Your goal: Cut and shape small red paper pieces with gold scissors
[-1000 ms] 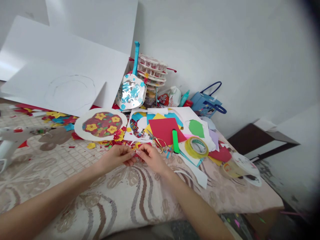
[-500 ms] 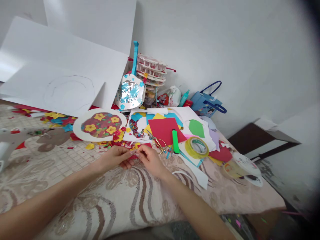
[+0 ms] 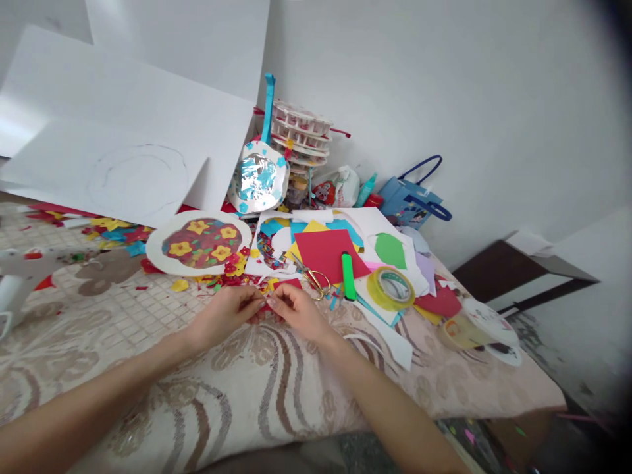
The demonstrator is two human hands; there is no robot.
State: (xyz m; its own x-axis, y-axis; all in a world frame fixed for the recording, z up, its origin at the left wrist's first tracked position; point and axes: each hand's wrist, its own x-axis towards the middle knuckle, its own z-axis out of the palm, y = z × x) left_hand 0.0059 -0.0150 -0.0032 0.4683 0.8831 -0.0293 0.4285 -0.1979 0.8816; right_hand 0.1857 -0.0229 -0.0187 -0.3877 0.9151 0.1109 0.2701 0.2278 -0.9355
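Observation:
My left hand (image 3: pixel 224 316) and my right hand (image 3: pixel 296 313) meet fingertip to fingertip over the patterned tablecloth (image 3: pixel 232 388). Both are pinched on a small red paper scrap (image 3: pixel 265 305) that is mostly hidden by the fingers. Just beyond them lie gold-handled scissors (image 3: pixel 311 276), a green highlighter (image 3: pixel 348 275) and a red paper sheet (image 3: pixel 326 253). A white oval collage with yellow flowers (image 3: pixel 200 241) lies to the far left of my hands.
A roll of clear tape (image 3: pixel 392 288) sits to the right amid coloured paper pieces. Large white sheets (image 3: pixel 123 145) lean at the back left. A foil mirror craft (image 3: pixel 260 178), stacked cups (image 3: pixel 301 135) and a blue bag (image 3: pixel 412 197) stand by the wall. A dark side table (image 3: pixel 518 270) is beyond the right edge.
My two hands have stayed together at the same spot, with only small finger movements on the red scrap. The view has shifted slightly.

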